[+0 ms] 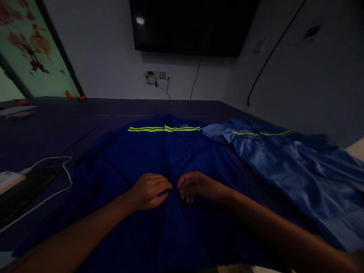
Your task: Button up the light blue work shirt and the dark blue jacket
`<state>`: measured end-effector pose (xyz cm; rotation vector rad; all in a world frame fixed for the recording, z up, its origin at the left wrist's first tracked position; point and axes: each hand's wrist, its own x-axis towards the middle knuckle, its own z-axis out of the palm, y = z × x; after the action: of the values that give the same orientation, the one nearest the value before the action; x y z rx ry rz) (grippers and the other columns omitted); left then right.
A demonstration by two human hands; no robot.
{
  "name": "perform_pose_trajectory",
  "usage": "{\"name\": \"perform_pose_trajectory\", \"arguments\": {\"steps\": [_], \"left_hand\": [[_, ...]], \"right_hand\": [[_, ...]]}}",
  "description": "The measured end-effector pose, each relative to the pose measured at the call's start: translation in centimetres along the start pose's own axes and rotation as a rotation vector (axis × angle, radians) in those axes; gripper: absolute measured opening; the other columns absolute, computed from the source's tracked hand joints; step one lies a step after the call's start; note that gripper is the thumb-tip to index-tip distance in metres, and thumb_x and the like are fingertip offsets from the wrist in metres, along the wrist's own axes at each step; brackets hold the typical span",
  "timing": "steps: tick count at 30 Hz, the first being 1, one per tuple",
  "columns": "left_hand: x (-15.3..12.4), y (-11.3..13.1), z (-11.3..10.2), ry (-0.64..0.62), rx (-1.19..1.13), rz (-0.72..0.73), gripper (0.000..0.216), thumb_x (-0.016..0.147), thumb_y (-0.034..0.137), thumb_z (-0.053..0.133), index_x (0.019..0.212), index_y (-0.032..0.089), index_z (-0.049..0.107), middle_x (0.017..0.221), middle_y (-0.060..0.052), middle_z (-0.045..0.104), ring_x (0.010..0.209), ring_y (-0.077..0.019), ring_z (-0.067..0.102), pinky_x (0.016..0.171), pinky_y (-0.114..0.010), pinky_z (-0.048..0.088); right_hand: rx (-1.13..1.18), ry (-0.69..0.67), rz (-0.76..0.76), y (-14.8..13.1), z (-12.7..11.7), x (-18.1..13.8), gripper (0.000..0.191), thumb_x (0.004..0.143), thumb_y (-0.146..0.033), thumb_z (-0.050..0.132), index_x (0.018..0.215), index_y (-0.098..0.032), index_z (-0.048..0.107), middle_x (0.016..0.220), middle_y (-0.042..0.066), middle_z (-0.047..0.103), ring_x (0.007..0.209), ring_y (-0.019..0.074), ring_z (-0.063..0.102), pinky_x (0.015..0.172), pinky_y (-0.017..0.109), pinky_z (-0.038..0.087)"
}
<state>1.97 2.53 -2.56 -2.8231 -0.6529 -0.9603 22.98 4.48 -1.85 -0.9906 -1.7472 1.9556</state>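
Note:
A dark blue work jacket point(145, 151) lies spread out in front of me, collar at the far end and a yellow-green reflective stripe across the chest. My left hand point(152, 191) rests at the front placket, its thumb and fingers pinched on the cloth edge. Just across the placket, my right hand point(195, 185) hovers close to the fabric with loosely curled fingers slightly apart; nothing shows in them. The placket runs down the middle between both hands. Dim light hides any small fastenings there.
A lighter blue work jacket point(284, 163) with a similar stripe lies to the right, touching the dark one's sleeve. At left are a black flat device point(31, 189), a white cable point(69, 174) and a white plug block point(10, 180). A dark screen point(193, 26) hangs on the wall.

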Motion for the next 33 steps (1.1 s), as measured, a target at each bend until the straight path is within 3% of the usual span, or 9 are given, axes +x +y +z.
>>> {"name": "perform_pose_trajectory", "arguments": {"steps": [14, 23, 33], "left_hand": [[0.19, 0.15, 0.05, -0.005, -0.005, -0.002, 0.011, 0.077, 0.014, 0.047, 0.081, 0.015, 0.057, 0.07, -0.002, 0.064, 0.063, -0.0103, 0.058, 0.056, -0.02, 0.042], [0.37, 0.24, -0.18, 0.016, -0.003, -0.003, 0.011, 0.075, 0.013, 0.047, 0.08, 0.015, 0.057, 0.07, -0.002, 0.064, 0.062, -0.0101, 0.058, 0.054, -0.02, 0.041], [0.39, 0.44, 0.17, -0.014, -0.074, -0.037, 0.015, 0.075, 0.01, 0.044, 0.08, 0.016, 0.057, 0.069, -0.001, 0.064, 0.061, -0.0094, 0.059, 0.056, -0.02, 0.044]], "right_hand": [[-0.054, 0.033, 0.022, 0.33, 0.21, 0.36, 0.033, 0.059, -0.035, 0.071, 0.076, -0.013, 0.054, 0.062, 0.0, 0.062, 0.048, 0.0085, 0.056, 0.041, 0.017, 0.039], [-0.079, 0.065, -0.013, 0.07, 0.5, 0.26, 0.038, 0.068, -0.049, 0.061, 0.075, -0.012, 0.055, 0.06, 0.001, 0.062, 0.046, 0.0082, 0.055, 0.04, 0.017, 0.04], [-0.075, 0.114, -0.018, 0.72, 0.63, 0.6, 0.039, 0.068, -0.05, 0.06, 0.073, -0.013, 0.055, 0.057, 0.0, 0.061, 0.043, 0.0077, 0.053, 0.039, 0.017, 0.039]]}}
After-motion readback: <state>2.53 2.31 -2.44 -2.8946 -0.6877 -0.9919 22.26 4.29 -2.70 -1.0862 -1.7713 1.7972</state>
